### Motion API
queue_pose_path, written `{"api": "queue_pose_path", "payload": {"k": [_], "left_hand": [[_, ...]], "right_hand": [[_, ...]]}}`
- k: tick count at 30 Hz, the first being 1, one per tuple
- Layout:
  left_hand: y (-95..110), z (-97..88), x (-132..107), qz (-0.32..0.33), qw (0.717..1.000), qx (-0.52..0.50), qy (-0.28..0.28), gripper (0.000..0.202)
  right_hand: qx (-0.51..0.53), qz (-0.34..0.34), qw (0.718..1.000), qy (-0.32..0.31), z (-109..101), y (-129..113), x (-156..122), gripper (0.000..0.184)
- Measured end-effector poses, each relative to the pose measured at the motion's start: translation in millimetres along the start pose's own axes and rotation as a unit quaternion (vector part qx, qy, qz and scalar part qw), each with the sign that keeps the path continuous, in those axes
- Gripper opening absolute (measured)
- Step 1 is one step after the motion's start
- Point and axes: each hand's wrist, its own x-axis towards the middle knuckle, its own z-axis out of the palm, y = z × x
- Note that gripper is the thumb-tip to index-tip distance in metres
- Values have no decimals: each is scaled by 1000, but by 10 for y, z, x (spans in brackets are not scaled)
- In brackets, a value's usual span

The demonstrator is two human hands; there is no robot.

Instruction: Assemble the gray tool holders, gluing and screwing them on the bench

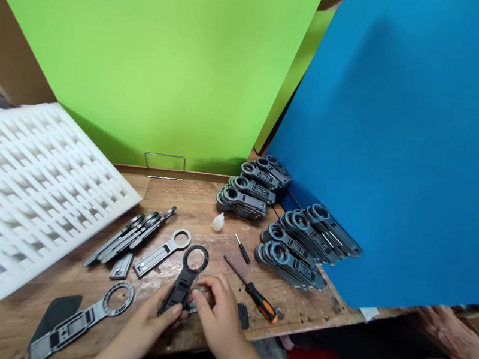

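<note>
My left hand (148, 318) grips the lower end of a dark plastic part with a ring at its far end (180, 286), its thumb lying across the front. Close against the right edge of that part, my right hand (219, 321) has its fingers pinched together; what is between them is too small to make out. Just left of the held part lies a grey ring-ended part (159, 256). Another grey ringed part (80, 324) rests nearer the table's front, partly over a dark flat piece (57, 313). A small dark piece (243, 316) lies beside my right wrist.
An orange-and-black screwdriver (260, 300), a smaller screwdriver (243, 249) and a little white bottle (217, 221) lie ahead. Stacks of ringed parts (249, 190) stand behind and right (295, 246). A white slotted tray (33, 189) leans left; green (159, 57) and blue (406, 157) panels rise behind. Another person's arm (458, 348) shows right.
</note>
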Motion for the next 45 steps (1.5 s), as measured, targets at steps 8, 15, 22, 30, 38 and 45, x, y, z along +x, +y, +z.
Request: {"api": "queue_pose_path", "payload": {"k": [8,15,22,30,38,45], "left_hand": [[229,-351,341,62,926,372,-3,34],[103,-380,467,162,806,561,92,34],[163,-536,677,147,830,521,138,42],[490,72,311,-61,974,-193,98,45],[490,214,150,-11,966,-216,140,47],[456,211,148,-22,961,-253,109,40]], "right_hand": [[-13,44,999,13,-62,314,15,13],[-21,63,998,9,-43,454,-41,13],[-21,73,997,-33,-7,399,-54,14],[-101,-87,991,-10,161,122,103,44],[-8,-69,998,12,207,-36,193,17],[12,-69,997,15,168,-40,202,13]]}}
